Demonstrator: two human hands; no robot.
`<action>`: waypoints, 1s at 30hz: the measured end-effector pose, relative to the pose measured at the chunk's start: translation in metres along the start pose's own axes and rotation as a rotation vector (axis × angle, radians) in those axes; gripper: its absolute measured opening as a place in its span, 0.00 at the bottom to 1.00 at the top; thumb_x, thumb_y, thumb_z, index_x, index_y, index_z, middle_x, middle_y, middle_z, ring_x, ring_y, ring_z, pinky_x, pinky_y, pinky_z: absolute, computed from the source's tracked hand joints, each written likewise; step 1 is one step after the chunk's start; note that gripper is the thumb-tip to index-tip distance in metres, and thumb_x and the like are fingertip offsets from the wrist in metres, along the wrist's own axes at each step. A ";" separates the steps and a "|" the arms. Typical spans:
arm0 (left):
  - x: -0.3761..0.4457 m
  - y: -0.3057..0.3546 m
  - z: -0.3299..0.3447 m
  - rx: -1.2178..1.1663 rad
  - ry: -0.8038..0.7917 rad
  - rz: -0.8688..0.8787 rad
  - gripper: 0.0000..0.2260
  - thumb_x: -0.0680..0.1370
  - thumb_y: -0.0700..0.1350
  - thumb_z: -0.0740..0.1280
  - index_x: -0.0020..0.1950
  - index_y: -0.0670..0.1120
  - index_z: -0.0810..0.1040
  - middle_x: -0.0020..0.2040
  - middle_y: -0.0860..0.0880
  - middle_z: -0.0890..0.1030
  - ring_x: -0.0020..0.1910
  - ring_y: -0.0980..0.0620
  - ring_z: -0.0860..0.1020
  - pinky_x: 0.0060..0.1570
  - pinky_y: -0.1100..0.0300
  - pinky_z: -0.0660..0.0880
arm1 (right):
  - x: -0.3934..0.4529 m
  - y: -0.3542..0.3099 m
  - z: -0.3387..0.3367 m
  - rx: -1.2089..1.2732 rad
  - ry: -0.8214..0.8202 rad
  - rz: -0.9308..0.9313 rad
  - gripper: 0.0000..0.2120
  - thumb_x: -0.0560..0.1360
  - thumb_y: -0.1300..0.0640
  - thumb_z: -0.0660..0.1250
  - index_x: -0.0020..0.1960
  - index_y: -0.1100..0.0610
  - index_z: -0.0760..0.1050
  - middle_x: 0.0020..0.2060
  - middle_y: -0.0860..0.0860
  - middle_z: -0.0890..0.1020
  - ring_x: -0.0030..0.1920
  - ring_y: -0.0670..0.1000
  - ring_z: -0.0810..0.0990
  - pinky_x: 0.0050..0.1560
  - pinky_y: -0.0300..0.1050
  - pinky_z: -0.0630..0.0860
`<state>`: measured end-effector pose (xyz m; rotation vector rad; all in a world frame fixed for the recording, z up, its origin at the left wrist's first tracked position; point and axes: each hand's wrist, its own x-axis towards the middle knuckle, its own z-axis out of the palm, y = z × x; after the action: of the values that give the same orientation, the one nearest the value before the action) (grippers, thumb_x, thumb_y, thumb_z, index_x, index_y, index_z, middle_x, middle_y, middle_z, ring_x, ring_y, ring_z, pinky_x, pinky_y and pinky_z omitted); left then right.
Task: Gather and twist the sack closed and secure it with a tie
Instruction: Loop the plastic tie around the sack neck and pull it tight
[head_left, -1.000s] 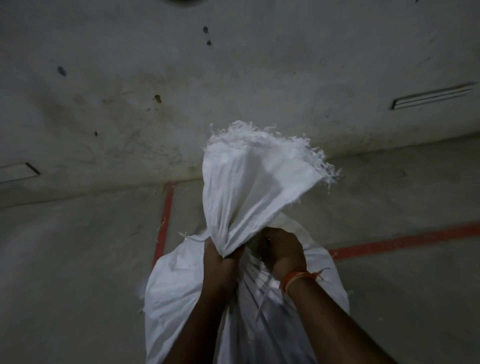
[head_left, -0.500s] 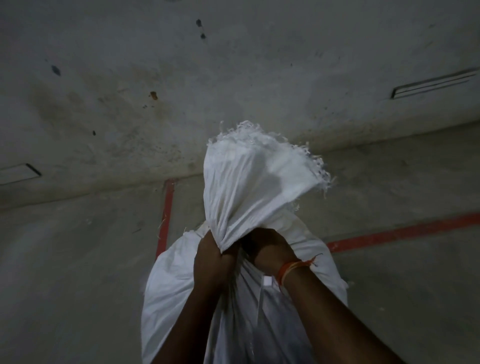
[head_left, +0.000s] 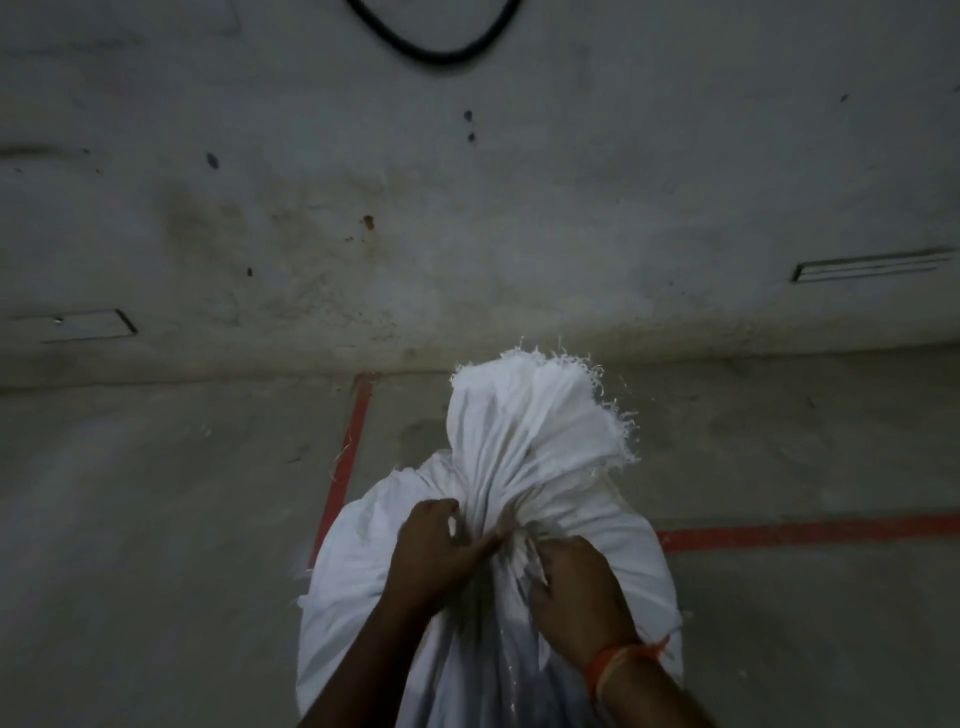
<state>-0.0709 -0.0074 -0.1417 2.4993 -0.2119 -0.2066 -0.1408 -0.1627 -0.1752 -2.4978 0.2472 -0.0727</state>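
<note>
Standing on the concrete floor (head_left: 156, 571), the white woven sack (head_left: 363, 582) is bulging full, its mouth gathered into a pleated neck (head_left: 493, 509) with the frayed top (head_left: 540, 415) fanning up above. The left hand (head_left: 431, 551) is gripping that neck from the left, fingers curled round the bunched cloth and thumb lying across it. The right hand (head_left: 571, 587), an orange thread (head_left: 618, 660) on its wrist, is pinching what looks like a thin pale strip (head_left: 535, 566) just below the neck; whether that is the tie or only a fold of cloth I cannot tell. I am judging the gathering done and the tying just starting. Next, the left hand needs to be keeping the pleats tight while the right is leading the strip around the neck and cinching it, or the bunch may be springing open.
</note>
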 end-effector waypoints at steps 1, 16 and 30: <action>-0.010 -0.003 -0.001 -0.002 -0.014 -0.011 0.24 0.72 0.65 0.68 0.59 0.48 0.78 0.53 0.50 0.81 0.54 0.52 0.79 0.57 0.56 0.75 | -0.004 -0.004 -0.003 0.011 -0.027 0.026 0.24 0.68 0.52 0.65 0.63 0.55 0.79 0.56 0.54 0.82 0.60 0.56 0.79 0.63 0.41 0.70; -0.067 0.000 0.007 0.387 0.212 0.032 0.08 0.77 0.47 0.66 0.39 0.52 0.80 0.39 0.54 0.80 0.38 0.55 0.78 0.39 0.65 0.63 | -0.018 -0.003 -0.012 0.348 -0.209 0.200 0.14 0.68 0.66 0.70 0.39 0.48 0.72 0.31 0.43 0.71 0.33 0.43 0.72 0.37 0.38 0.73; -0.028 -0.008 0.040 0.178 0.039 -0.045 0.16 0.82 0.45 0.60 0.65 0.37 0.65 0.49 0.42 0.83 0.46 0.43 0.82 0.40 0.57 0.68 | 0.000 -0.004 0.006 0.439 -0.217 0.169 0.29 0.57 0.50 0.67 0.58 0.53 0.76 0.51 0.49 0.84 0.52 0.50 0.83 0.58 0.54 0.79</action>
<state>-0.1057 -0.0183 -0.1756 2.6842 -0.1637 -0.1635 -0.1396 -0.1560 -0.1779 -2.0206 0.3129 0.1933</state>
